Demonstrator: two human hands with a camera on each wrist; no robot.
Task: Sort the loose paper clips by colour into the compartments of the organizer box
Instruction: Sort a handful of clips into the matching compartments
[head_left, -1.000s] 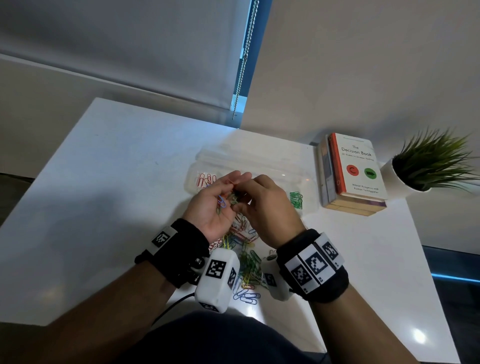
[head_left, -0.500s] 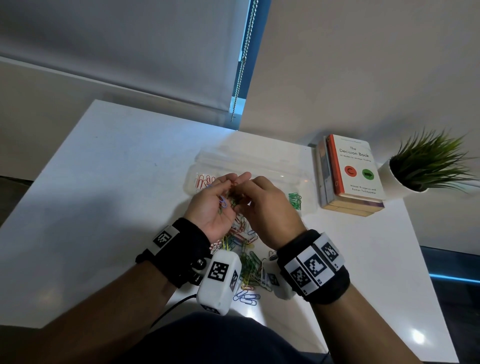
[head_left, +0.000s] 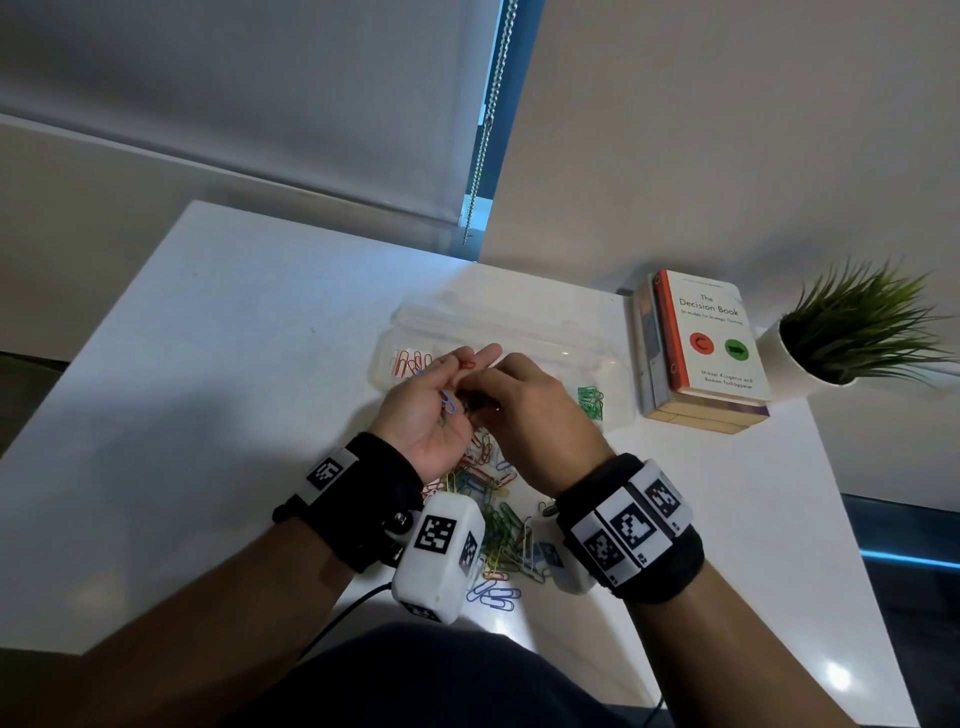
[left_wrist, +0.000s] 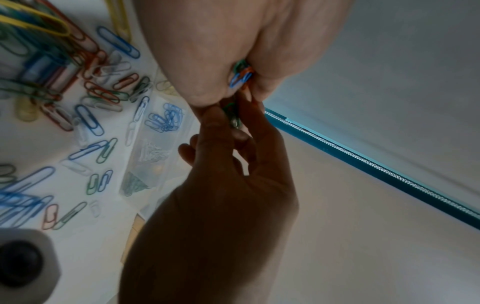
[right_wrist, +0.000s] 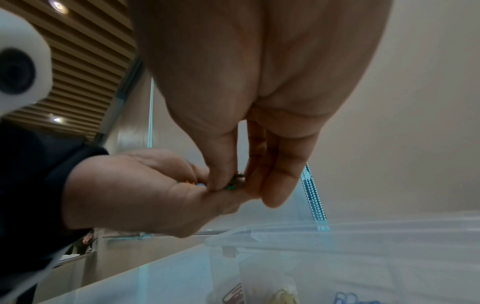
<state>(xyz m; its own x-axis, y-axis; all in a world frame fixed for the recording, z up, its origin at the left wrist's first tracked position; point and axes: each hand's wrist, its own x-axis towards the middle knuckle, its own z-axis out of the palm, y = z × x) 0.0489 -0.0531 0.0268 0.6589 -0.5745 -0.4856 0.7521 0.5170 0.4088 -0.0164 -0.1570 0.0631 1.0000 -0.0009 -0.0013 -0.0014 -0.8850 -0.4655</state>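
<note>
My left hand (head_left: 441, 410) is palm up above the near edge of the clear organizer box (head_left: 524, 325), cupping a small bunch of paper clips (left_wrist: 241, 76) in blue, green and orange-red. My right hand (head_left: 519, 410) reaches into that palm from the right, and its thumb and fingers pinch a green clip (right_wrist: 233, 183) from the bunch. Loose mixed clips (head_left: 493, 525) lie on the table between my wrists. In the box, red clips (head_left: 410, 361) fill the left compartment and green clips (head_left: 589, 400) the right one. Blue clips (left_wrist: 166, 119) and white clips (left_wrist: 153, 152) lie in compartments between.
A stack of books (head_left: 701, 353) stands right of the box, with a potted plant (head_left: 852, 332) beyond it. The white table (head_left: 234, 338) ends at a wall behind the box. A blind chain (head_left: 488, 119) hangs at the back.
Both hands stay together over the box's near edge. My right fingers keep working at the bunch in my left palm, and a red clip now shows by my left fingers.
</note>
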